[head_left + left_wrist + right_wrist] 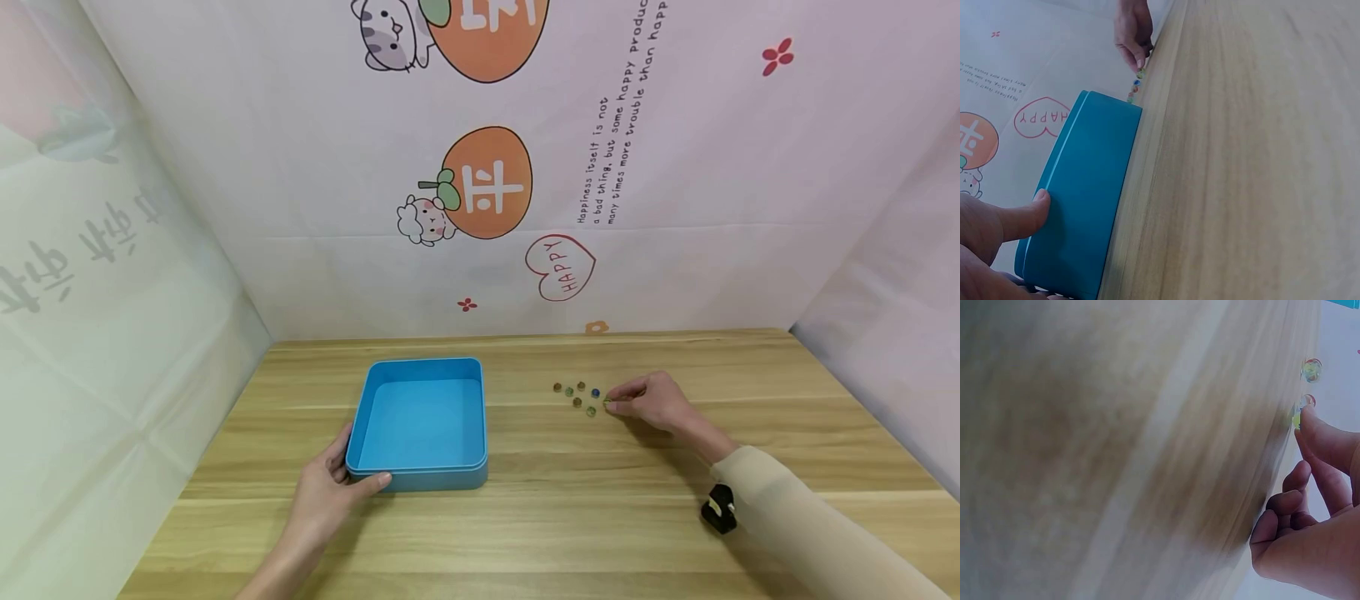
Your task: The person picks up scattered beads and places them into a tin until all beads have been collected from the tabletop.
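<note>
A square blue box (420, 481), open at the top, sits on the table at centre-left, with nothing inside it. My left hand (322, 492) grips its near left corner, thumb on the front wall and fingers along the left side; the left wrist view shows the thumb (1025, 219) against that wall. To the right, my right hand (656, 402) pinches a yellow-green glass marble (1297, 419) between thumb and index finger, at table level. The other fingers are curled. Several more marbles lie just left of it, among them a blue one (596, 392) and a green one (591, 412).
The wooden table (525, 533) ends at the back against a printed white cloth (337, 283). Another cloth (112, 350) hangs along the left side. A small black device (718, 509) is at the right sleeve (795, 500).
</note>
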The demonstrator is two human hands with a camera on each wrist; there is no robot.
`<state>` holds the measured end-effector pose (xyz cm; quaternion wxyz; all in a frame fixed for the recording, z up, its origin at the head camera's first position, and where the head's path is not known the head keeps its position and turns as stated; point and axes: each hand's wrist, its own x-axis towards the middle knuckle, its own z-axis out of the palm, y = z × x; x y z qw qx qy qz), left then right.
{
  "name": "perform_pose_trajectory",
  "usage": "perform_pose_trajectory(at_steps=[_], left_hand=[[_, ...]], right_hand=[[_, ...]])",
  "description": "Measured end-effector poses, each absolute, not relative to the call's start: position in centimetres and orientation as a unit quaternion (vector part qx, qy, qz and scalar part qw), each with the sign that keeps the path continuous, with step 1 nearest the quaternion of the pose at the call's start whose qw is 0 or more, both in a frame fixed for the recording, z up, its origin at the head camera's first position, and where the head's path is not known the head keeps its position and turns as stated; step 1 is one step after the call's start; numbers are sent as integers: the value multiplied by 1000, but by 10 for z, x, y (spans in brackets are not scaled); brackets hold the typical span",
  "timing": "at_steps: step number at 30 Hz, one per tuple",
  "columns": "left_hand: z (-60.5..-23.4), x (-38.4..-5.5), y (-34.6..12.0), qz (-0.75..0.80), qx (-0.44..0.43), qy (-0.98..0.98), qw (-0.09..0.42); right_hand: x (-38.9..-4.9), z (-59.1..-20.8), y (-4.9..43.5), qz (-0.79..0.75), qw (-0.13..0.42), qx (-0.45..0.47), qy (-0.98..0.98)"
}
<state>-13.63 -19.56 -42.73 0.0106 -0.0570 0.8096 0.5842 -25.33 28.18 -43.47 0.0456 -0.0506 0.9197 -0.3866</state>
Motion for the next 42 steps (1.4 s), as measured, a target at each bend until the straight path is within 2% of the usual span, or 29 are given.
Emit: perform_pose_trajectory(at_steps=[12,23,42], left_hand=[[-427,-137,-196,586,-62,808,12],[-427,-138,-195,587,-63,807,14],[-427,-138,-196,597,-64,799,18]], right_hand=[[-248,-426,280,-401,63,-44,913],[-245,-409,273,-391,47,-65,917],[-240,-382,245,-445,80,-55,890]])
